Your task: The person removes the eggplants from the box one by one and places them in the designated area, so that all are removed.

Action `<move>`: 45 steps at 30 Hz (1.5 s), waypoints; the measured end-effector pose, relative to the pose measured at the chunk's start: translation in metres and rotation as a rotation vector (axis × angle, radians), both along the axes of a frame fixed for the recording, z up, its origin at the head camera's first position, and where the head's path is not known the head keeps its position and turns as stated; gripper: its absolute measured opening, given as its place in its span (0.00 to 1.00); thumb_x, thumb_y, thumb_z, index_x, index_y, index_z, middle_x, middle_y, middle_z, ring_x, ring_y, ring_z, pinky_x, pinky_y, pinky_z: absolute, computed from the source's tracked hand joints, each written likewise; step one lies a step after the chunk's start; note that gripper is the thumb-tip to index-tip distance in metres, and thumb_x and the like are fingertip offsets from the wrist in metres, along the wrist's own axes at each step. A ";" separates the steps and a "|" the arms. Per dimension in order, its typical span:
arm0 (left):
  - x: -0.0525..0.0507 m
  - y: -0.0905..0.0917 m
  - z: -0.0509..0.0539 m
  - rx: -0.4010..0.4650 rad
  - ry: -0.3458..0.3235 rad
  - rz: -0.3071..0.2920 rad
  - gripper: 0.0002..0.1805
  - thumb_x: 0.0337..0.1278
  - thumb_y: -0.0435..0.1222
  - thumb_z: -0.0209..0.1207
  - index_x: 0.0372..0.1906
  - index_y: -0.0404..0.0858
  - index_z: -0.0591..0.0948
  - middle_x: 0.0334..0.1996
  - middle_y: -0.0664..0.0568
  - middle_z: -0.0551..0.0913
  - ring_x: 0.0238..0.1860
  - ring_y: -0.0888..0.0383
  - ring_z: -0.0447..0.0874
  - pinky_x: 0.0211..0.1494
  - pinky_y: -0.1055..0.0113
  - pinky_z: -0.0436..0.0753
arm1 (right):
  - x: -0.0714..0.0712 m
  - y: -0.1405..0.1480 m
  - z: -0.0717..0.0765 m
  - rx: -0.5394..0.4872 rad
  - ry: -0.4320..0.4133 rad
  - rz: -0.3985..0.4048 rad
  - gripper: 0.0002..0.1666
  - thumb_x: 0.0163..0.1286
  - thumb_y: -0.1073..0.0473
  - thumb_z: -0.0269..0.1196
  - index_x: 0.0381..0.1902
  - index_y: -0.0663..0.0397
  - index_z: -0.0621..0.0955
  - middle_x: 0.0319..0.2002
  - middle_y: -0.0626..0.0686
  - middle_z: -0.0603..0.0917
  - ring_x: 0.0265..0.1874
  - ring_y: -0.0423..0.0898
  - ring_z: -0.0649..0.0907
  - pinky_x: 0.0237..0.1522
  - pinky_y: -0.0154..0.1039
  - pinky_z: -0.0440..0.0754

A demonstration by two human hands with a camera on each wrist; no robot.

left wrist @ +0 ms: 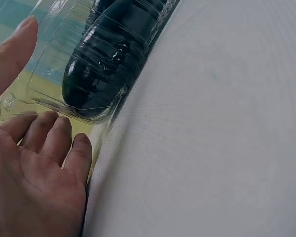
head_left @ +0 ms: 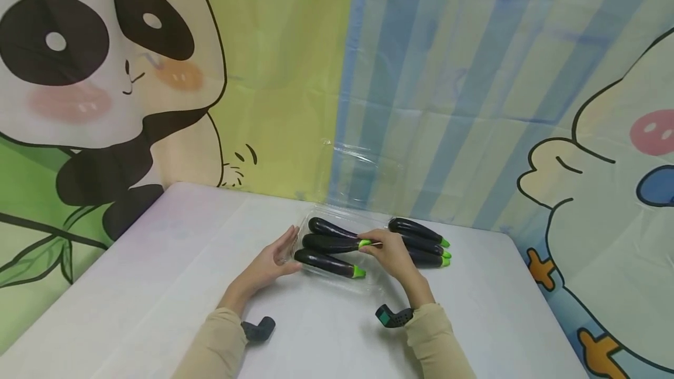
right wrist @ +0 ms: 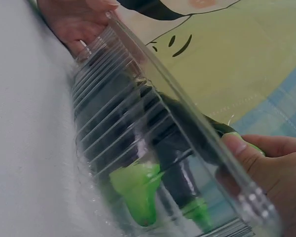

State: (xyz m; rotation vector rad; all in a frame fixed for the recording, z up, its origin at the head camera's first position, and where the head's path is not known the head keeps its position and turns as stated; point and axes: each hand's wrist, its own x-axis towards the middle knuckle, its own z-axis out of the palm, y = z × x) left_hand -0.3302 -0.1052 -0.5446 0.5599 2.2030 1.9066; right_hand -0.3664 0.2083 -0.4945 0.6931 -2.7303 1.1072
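Note:
A clear plastic box (head_left: 371,284) with ribbed walls stands on the table, three dark eggplants at it. My right hand (head_left: 388,250) pinches the green stem end of the middle eggplant (head_left: 327,244); in the right wrist view this stem (right wrist: 242,140) sits between thumb and fingers above the rim. Behind it lies another eggplant (head_left: 325,226), and a front eggplant (head_left: 322,262) rests near the near wall. My left hand (head_left: 268,261) is at the box's left end, thumb and fingers spread; in the left wrist view the loosely bent fingers (left wrist: 56,136) are beside the box's end.
Right of the box, three more eggplants lie side by side on the white table: a back one (head_left: 416,228), a middle one (head_left: 423,245) and a front one (head_left: 425,259). The box's transparent lid (head_left: 358,177) stands up behind it, before a printed cloth backdrop (head_left: 284,75).

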 end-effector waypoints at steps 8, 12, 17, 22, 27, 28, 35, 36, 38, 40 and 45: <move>0.000 0.002 -0.003 -0.063 0.048 0.016 0.58 0.50 0.41 0.68 0.76 0.48 0.39 0.77 0.56 0.42 0.77 0.53 0.39 0.76 0.54 0.50 | 0.000 -0.004 -0.009 -0.051 0.046 -0.029 0.17 0.56 0.59 0.69 0.46 0.48 0.86 0.43 0.48 0.87 0.39 0.43 0.86 0.39 0.29 0.85; 0.000 0.002 -0.004 -0.082 0.058 0.033 0.61 0.47 0.42 0.70 0.76 0.52 0.39 0.77 0.58 0.40 0.77 0.55 0.39 0.76 0.56 0.49 | -0.001 -0.007 -0.011 -0.104 0.076 -0.008 0.17 0.55 0.61 0.68 0.46 0.49 0.86 0.42 0.49 0.87 0.40 0.44 0.86 0.39 0.29 0.85; -0.001 0.002 -0.003 -0.098 0.067 0.059 0.62 0.43 0.42 0.72 0.76 0.52 0.40 0.77 0.60 0.41 0.77 0.57 0.39 0.76 0.60 0.48 | -0.004 -0.010 -0.011 -0.136 0.100 -0.004 0.17 0.56 0.62 0.68 0.46 0.51 0.86 0.42 0.50 0.87 0.42 0.45 0.85 0.40 0.28 0.85; -0.001 0.002 -0.001 -0.087 0.080 0.057 0.61 0.44 0.41 0.72 0.76 0.49 0.41 0.77 0.56 0.41 0.77 0.55 0.40 0.76 0.60 0.48 | -0.004 -0.006 -0.008 -0.177 0.076 -0.007 0.18 0.56 0.64 0.68 0.47 0.57 0.85 0.43 0.53 0.86 0.42 0.47 0.85 0.40 0.29 0.85; 0.001 0.001 0.000 -0.073 0.075 0.051 0.60 0.46 0.40 0.71 0.76 0.47 0.40 0.77 0.56 0.41 0.77 0.54 0.40 0.76 0.59 0.50 | -0.004 0.002 -0.003 -0.183 0.023 -0.020 0.18 0.58 0.62 0.67 0.48 0.53 0.84 0.45 0.50 0.84 0.44 0.47 0.84 0.43 0.31 0.86; 0.002 0.001 0.000 -0.070 0.076 0.051 0.60 0.46 0.40 0.71 0.76 0.47 0.40 0.77 0.56 0.41 0.77 0.54 0.40 0.76 0.59 0.50 | -0.004 0.004 -0.002 -0.180 0.018 -0.030 0.18 0.58 0.61 0.67 0.48 0.50 0.85 0.45 0.49 0.84 0.44 0.46 0.84 0.43 0.32 0.86; 0.001 0.000 -0.002 -0.063 0.068 0.049 0.60 0.47 0.40 0.71 0.76 0.47 0.40 0.77 0.58 0.41 0.77 0.54 0.40 0.76 0.57 0.51 | -0.002 0.034 0.014 -0.189 0.013 -0.089 0.18 0.59 0.55 0.67 0.49 0.43 0.84 0.49 0.48 0.84 0.44 0.43 0.83 0.43 0.32 0.85; 0.001 0.001 -0.002 -0.067 0.063 0.049 0.60 0.47 0.41 0.71 0.76 0.47 0.40 0.77 0.58 0.41 0.77 0.54 0.40 0.76 0.56 0.51 | -0.001 0.040 0.016 -0.200 0.010 -0.099 0.19 0.59 0.55 0.67 0.50 0.44 0.84 0.50 0.50 0.84 0.44 0.42 0.84 0.42 0.31 0.85; 0.001 0.001 -0.002 -0.078 0.050 0.053 0.61 0.46 0.42 0.71 0.76 0.47 0.40 0.77 0.60 0.41 0.77 0.54 0.41 0.76 0.56 0.51 | -0.001 0.052 0.020 -0.221 -0.006 -0.117 0.20 0.60 0.55 0.67 0.51 0.47 0.84 0.52 0.53 0.83 0.43 0.37 0.83 0.42 0.28 0.85; 0.001 0.002 -0.002 -0.088 0.040 0.059 0.61 0.45 0.43 0.71 0.76 0.47 0.40 0.77 0.61 0.41 0.77 0.55 0.42 0.76 0.56 0.51 | 0.000 0.064 0.023 -0.236 -0.019 -0.144 0.21 0.61 0.55 0.66 0.52 0.49 0.83 0.53 0.55 0.82 0.41 0.31 0.82 0.41 0.25 0.84; 0.001 0.000 -0.001 -0.095 0.039 0.061 0.61 0.44 0.43 0.72 0.76 0.48 0.40 0.76 0.61 0.42 0.76 0.55 0.44 0.76 0.57 0.52 | 0.002 0.092 0.029 -0.257 -0.027 -0.235 0.23 0.63 0.54 0.65 0.56 0.51 0.81 0.54 0.58 0.81 0.38 0.25 0.79 0.39 0.23 0.82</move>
